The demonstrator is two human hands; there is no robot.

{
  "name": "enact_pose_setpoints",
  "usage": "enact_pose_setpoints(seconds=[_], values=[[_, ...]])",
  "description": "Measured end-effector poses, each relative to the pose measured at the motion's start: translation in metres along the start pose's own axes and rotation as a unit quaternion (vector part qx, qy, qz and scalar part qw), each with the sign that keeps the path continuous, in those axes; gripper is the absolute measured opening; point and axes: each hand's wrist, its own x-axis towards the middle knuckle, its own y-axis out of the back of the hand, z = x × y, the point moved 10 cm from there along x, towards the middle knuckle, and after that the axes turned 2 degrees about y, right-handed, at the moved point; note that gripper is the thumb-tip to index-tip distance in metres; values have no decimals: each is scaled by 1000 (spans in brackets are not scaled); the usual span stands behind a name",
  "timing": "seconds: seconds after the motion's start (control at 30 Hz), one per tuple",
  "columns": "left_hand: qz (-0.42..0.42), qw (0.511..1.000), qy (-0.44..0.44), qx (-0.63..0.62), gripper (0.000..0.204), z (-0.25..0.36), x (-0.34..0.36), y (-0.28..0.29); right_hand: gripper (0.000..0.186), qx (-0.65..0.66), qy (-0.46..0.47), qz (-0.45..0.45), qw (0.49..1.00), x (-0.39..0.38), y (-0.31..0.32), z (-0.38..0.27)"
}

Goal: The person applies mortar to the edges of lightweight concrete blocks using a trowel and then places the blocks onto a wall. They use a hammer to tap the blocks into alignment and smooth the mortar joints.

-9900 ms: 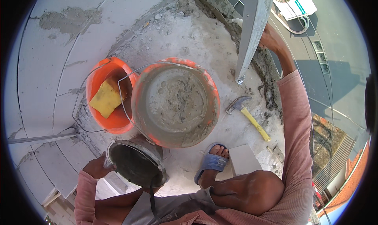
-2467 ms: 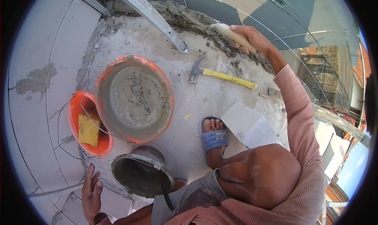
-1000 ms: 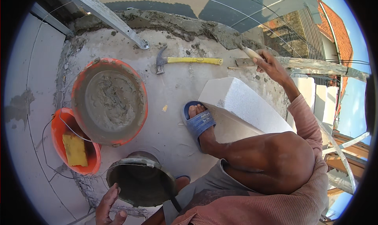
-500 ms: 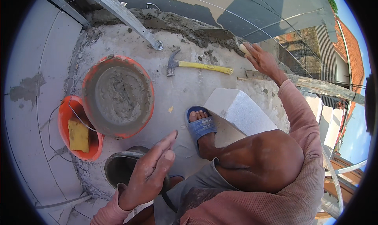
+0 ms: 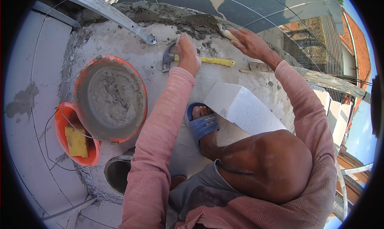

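My right hand [image 5: 254,45] grips the pale handle of a trowel [image 5: 229,34]. The trowel's mortar-smeared blade rests along a bed of wet grey mortar [image 5: 160,17] on the far edge of the slab. My left hand [image 5: 188,56] is stretched forward over a claw hammer [image 5: 214,61] with a yellow handle and hides part of it. That hand's fingers are foreshortened and point toward the mortar; whether they close on anything is hidden. Between my left arm and the wall stands an orange-rimmed basin [image 5: 112,139] of mortar.
A small orange bucket [image 5: 60,127] holds a yellow sponge [image 5: 76,143]. Nearer me is a dark round container [image 5: 118,175]. A white block [image 5: 248,109] lies by my sandalled foot [image 5: 203,123]. A metal post [image 5: 120,19] slants at the far left; a wooden beam [image 5: 320,79] juts out right.
My left hand has swung forward from beside my knee to above the hammer. My right hand and the trowel have shifted left along the mortar.
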Motion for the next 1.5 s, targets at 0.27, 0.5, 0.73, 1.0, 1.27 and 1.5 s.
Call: enact_pose_setpoints(seconds=[0.27,0.5,0.73,1.0,1.27,1.5], values=[[-25,999,0,38,80,-26,-27,-25,61,136,-79,-26,987,-27,-20,-17],[-7,991,-45,122,80,-14,-23,-24,62,284,-134,-46,948,-17,-28,-19],[-10,965,-69,252,76,-14,-34,-37,57,499,-271,-144,811,-34,-47,-12],[6,928,-190,321,70,8,-50,-52,43,686,-296,-155,646,-37,-66,-12],[82,985,-142,60,72,42,-74,-3,37,724,-290,-128,613,-37,-35,1],[84,980,-166,74,69,34,-67,12,54,492,-255,2,833,0,22,32]])
